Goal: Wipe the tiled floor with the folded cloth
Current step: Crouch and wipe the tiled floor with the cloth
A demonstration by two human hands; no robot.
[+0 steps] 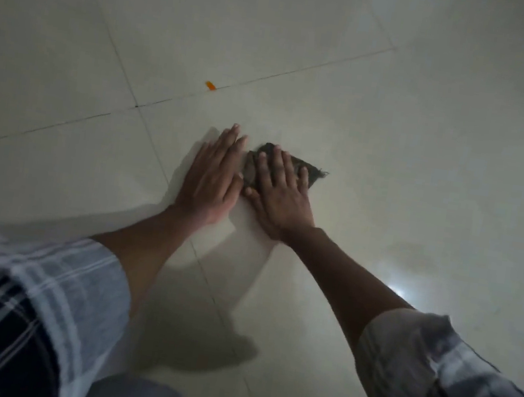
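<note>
1. Head view, floor: pale glossy tiles (364, 128) fill the field, crossed by thin dark grout lines that meet to the upper left of the hands; a bright reflection lies on the tile at right.
2. Head view, cloth (295, 169): a small dark folded piece with a frayed corner pointing right, lying flat on the tile near the centre – most of it is covered by the right hand.
3. Head view, right hand (276, 193): palm down on the cloth, fingers straight and slightly spread, pressing it against the floor; the thumb reaches toward the left hand.
4. Head view, left hand (211, 174): flat on the bare tile just beside the cloth, fingers straight and held close together, its edge touching or nearly touching the cloth's left side – which of the two cannot be told.
5. Head view, sleeves: a striped sleeve (37, 301) covers the left arm at lower left, a pale sleeve (431, 373) the right arm at lower right; both forearms are bare.
6. Head view, other items: a small orange scrap (210, 85) rests on a grout line beyond the hands, well apart from the cloth.
</note>
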